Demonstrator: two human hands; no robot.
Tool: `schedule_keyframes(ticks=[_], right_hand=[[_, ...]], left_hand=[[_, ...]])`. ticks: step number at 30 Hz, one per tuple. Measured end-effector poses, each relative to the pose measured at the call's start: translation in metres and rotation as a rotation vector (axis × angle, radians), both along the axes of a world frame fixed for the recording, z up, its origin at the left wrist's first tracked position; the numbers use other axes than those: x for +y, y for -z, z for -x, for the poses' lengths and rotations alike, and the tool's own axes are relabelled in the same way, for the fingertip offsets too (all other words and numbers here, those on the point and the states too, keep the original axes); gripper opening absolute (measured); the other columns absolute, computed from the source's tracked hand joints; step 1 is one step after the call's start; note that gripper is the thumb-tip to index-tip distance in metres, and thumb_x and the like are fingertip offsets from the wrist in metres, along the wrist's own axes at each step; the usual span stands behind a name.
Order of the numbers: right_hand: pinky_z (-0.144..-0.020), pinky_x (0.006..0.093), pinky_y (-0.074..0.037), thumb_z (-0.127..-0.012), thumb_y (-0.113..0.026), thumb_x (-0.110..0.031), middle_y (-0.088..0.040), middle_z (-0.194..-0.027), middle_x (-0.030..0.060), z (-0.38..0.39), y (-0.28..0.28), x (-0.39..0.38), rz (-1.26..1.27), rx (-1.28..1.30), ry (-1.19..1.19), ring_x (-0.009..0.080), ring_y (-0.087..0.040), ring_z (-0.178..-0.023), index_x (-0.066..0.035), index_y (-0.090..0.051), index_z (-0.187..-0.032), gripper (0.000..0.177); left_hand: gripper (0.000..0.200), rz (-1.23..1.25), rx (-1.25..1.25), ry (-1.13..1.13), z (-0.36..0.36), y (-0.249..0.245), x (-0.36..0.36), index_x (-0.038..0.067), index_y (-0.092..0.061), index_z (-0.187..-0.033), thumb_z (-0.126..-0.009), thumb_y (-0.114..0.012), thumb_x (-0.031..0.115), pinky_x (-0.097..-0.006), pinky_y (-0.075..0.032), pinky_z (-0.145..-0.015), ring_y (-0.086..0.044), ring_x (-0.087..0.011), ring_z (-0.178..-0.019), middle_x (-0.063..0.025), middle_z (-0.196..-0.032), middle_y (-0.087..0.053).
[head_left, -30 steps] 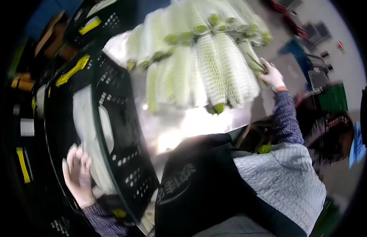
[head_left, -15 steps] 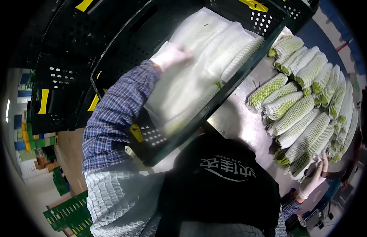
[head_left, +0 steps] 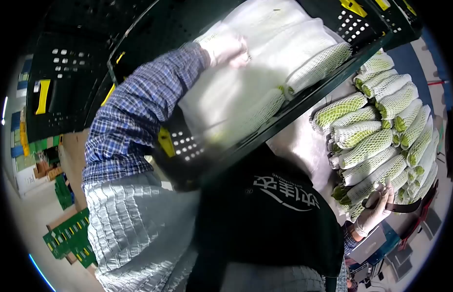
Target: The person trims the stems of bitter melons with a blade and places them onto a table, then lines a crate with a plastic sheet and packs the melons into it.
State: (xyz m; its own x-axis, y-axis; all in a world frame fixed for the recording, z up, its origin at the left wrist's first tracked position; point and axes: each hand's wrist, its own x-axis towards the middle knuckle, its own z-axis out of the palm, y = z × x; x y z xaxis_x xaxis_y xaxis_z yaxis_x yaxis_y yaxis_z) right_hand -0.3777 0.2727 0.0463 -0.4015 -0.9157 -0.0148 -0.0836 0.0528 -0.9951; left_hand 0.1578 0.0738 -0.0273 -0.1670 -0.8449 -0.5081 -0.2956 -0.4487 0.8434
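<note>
My left hand point(head_left: 225, 48), in a pale glove, reaches into a black plastic crate point(head_left: 304, 100). Its fingers are curled down on a thin white sheet point(head_left: 280, 39) spread over the contents. Along the crate's near side, long vegetables in white foam netting point(head_left: 319, 67) show beside the sheet. On the right, my gloved right hand point(head_left: 375, 214) has its fingers bent round a dark curved strip point(head_left: 404, 207). That hand is right at the near end of a pile of green vegetables in white net sleeves point(head_left: 372, 146).
The pile rests on a shiny metal table point(head_left: 297, 134) beside the crate. Another black crate with a yellow handle point(head_left: 43, 96) stands to the left. Green crates point(head_left: 73, 236) are stacked farther off on the floor. My black apron point(head_left: 265, 219) fills the lower middle.
The view has shifted, so the crate sits higher and farther right. My left hand has moved slightly rightward over the sheet. My right hand's fingers, straighter before, are now more bent.
</note>
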Motion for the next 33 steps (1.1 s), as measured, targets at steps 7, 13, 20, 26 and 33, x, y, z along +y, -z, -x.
schedule_keyframes(ticks=[7,13,20,26,33], right_hand=[[-0.043,0.0176,-0.020,-0.103,-0.050,-0.012,-0.070,-0.090,0.0036,-0.022,-0.001,0.001,-0.012,0.026,-0.032,-0.0002,-0.030,-0.050,0.003,-0.058,-0.132,0.033],[-0.045,0.0174,-0.023,-0.103,-0.052,-0.017,-0.070,-0.094,0.0055,-0.014,0.000,0.007,-0.021,0.082,-0.110,-0.0004,-0.033,-0.051,0.001,-0.058,-0.133,0.035],[-0.046,0.0141,-0.026,-0.102,-0.052,-0.009,-0.068,-0.087,0.0023,-0.014,0.011,0.022,0.012,0.026,0.035,-0.0011,-0.034,-0.051,0.001,-0.059,-0.131,0.032],[-0.044,0.0169,-0.024,-0.102,-0.054,-0.013,-0.069,-0.085,0.0034,-0.005,0.010,0.042,0.046,0.012,0.045,-0.0005,-0.033,-0.050,0.001,-0.060,-0.130,0.032],[-0.045,0.0169,-0.027,-0.101,-0.054,-0.010,-0.068,-0.090,0.0032,-0.016,0.007,0.028,0.039,0.052,-0.029,-0.0001,-0.036,-0.051,0.000,-0.060,-0.129,0.031]], left_hand=[[0.043,0.171,-0.643,0.697,0.024,-0.035,0.066,0.002,-0.070,-0.098,-0.094,-0.065,0.044,-0.0363,-0.057,-0.063,-0.067,-0.0231,-0.069,-0.0117,-0.082,-0.070],[0.038,0.302,-0.909,0.971,0.060,0.018,0.106,0.002,-0.067,-0.106,-0.090,-0.066,0.037,-0.0366,-0.054,-0.073,-0.066,-0.0244,-0.080,-0.0125,-0.093,-0.069],[0.039,0.260,-0.899,0.975,0.062,0.016,0.109,0.001,-0.065,-0.116,-0.086,-0.067,0.028,-0.0370,-0.052,-0.084,-0.064,-0.0259,-0.093,-0.0135,-0.106,-0.067],[0.046,-0.171,-0.323,0.522,0.018,-0.030,0.084,0.001,-0.063,-0.124,-0.083,-0.069,0.020,-0.0373,-0.049,-0.094,-0.063,-0.0272,-0.104,-0.0143,-0.117,-0.066],[0.065,-0.274,0.782,0.030,-0.036,-0.106,0.078,-0.003,-0.049,-0.139,-0.083,-0.071,0.021,-0.0492,-0.052,-0.098,-0.064,-0.0372,-0.110,-0.0258,-0.131,-0.059]])
